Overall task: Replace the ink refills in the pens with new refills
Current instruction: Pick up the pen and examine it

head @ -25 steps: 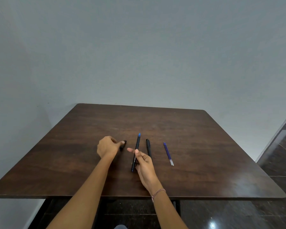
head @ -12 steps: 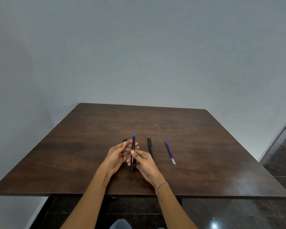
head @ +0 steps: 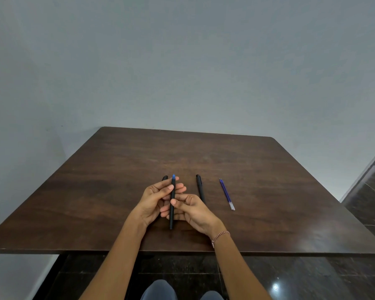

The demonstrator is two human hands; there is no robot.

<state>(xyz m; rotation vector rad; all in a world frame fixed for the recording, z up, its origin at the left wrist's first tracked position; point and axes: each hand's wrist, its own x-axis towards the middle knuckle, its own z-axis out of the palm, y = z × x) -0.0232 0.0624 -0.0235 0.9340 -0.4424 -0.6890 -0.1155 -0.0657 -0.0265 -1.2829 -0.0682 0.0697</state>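
A black pen with a blue end [head: 172, 204] is held upright-ish above the table, blue end pointing away from me. My left hand [head: 154, 200] grips its upper half between thumb and fingers. My right hand [head: 193, 210] pinches its middle from the right. A small black pen cap [head: 164, 178] lies on the table just behind my left fingers. A second black pen [head: 200, 188] lies to the right of my hands. Further right lies a loose blue refill [head: 227, 194] with a clear end.
The dark wooden table [head: 95, 191] stands against a grey wall, its front edge close to me. A dark tiled floor shows below and at the right. My knees are under the table's front edge.
My left hand left the cap on the table and came over to the pen. Both hands now hold the pen, lifted slightly toward me.
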